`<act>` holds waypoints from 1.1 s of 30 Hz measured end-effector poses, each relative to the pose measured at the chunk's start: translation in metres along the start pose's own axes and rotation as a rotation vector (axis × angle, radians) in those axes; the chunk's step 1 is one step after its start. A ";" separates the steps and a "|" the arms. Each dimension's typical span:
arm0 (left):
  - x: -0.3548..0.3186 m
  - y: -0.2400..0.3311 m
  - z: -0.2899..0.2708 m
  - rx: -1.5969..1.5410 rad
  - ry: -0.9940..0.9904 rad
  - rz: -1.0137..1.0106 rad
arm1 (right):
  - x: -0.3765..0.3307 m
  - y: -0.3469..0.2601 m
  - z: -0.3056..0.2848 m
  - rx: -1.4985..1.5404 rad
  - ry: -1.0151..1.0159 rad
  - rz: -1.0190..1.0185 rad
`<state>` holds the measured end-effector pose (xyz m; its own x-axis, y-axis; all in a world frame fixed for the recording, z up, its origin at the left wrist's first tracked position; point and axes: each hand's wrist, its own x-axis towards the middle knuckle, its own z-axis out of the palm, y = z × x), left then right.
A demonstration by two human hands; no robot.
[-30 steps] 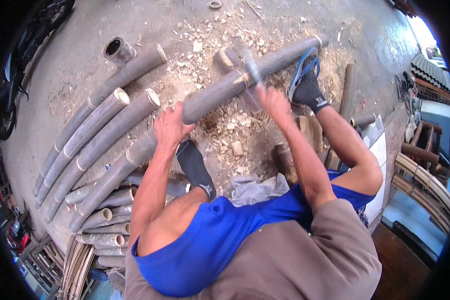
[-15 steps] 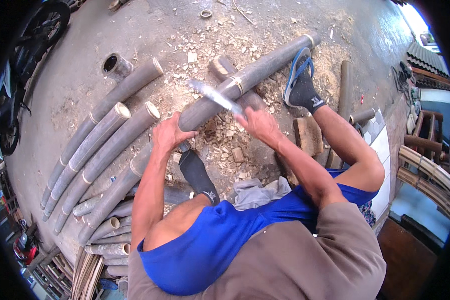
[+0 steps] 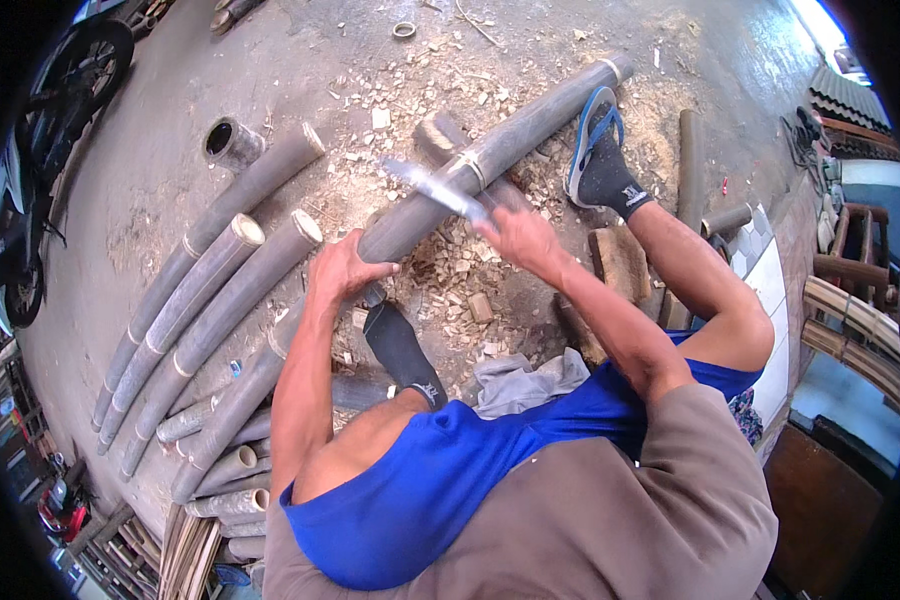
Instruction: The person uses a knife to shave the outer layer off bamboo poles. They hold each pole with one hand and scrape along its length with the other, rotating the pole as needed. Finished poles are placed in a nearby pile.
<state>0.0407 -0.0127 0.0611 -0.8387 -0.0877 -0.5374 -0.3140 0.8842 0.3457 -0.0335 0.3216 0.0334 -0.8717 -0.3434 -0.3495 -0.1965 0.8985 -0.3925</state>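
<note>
A thick grey-brown bamboo pole (image 3: 545, 115) lies slantwise before me, propped across a wooden block (image 3: 440, 137). My left hand (image 3: 338, 266) is closed on its near end, thumb stretched along the underside and fingers over the far side. In my right hand (image 3: 520, 240) is a long-bladed knife (image 3: 432, 187), blurred by motion, its handle hidden in the fist. The blade crosses above the pole, just on the near side of a pale ring at a joint; whether it touches cannot be told. My sandalled right foot (image 3: 598, 140) is beside the pole's far part.
Several bamboo poles (image 3: 240, 285) lie at the left, with a short hollow bamboo piece (image 3: 233, 143) beyond them. Wood chips (image 3: 460, 265) litter the floor around the block. A grey cloth (image 3: 530, 382) lies between my legs, and a wooden chunk (image 3: 618, 262) is right of my right hand.
The whole view has shifted slightly. My left hand keeps its hold on the pole's near end, and the blurred knife stays over nearly the same spot near the ring.
</note>
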 end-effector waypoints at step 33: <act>-0.022 0.013 0.036 0.195 0.281 0.060 | 0.004 -0.008 -0.008 0.014 0.027 0.036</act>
<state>0.0711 0.0173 0.0497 -0.9514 -0.1319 -0.2783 -0.1924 0.9602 0.2025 -0.0394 0.3154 0.0417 -0.8902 -0.3026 -0.3405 -0.1584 0.9064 -0.3916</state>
